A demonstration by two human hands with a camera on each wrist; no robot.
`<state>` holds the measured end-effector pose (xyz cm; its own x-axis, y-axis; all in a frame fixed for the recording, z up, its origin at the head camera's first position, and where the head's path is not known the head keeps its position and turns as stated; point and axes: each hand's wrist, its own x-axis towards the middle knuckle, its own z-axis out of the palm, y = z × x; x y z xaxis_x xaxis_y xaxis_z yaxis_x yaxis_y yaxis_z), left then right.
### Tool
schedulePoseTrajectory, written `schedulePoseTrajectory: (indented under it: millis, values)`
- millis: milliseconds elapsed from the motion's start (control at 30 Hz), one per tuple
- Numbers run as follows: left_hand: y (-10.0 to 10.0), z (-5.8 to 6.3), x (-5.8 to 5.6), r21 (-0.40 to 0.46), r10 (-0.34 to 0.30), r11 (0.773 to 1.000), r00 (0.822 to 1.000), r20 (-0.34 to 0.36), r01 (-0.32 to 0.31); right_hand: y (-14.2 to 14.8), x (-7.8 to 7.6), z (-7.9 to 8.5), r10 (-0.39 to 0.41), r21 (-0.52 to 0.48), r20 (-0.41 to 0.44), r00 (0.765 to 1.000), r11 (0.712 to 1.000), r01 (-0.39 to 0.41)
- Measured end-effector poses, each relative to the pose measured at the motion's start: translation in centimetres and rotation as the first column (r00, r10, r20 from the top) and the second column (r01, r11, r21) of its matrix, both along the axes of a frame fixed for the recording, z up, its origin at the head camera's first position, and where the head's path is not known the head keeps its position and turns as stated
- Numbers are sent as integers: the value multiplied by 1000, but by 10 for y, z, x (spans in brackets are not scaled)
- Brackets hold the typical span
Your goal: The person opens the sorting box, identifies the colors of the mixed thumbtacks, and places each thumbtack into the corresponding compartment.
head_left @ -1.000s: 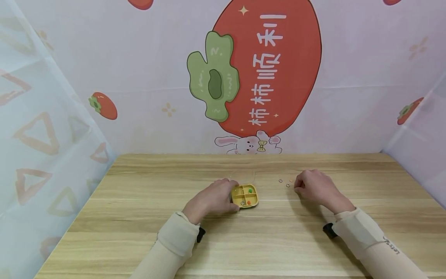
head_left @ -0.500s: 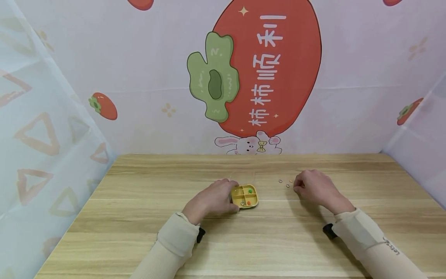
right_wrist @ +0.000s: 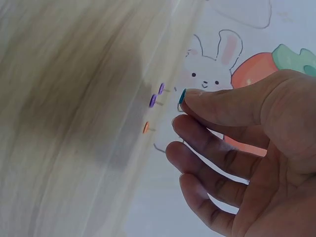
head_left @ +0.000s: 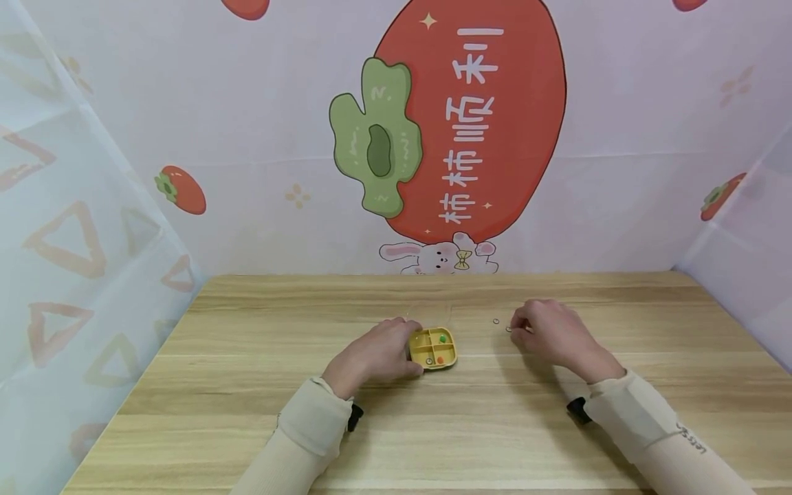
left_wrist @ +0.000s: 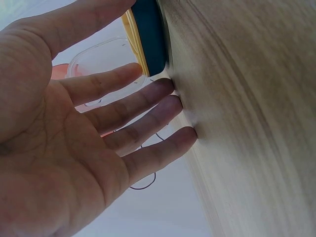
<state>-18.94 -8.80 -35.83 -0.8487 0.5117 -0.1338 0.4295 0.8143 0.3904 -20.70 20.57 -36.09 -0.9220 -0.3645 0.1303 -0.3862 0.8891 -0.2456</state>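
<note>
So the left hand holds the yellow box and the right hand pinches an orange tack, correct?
Not orange: the right wrist view shows the right hand pinching a blue-green tack. The left hand does hold the yellow box.

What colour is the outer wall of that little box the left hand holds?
Dark teal; the box shows it best in the left wrist view.

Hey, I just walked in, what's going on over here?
A person's left hand holds a yellow divided box with a green piece and an orange piece inside; the right hand pinches a small teal tack-like piece. Two purple tack-like pieces and an orange one rest on the table nearby, pins up.
</note>
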Motion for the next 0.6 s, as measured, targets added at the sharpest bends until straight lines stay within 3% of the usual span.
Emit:
schedulePoseTrajectory:
  millis: [600]
  values:
    - [-1, -1, -1, 0, -2, 1000, 1000, 2, 2, -20, 7, 5, 54, -35, -47, 997, 998, -56]
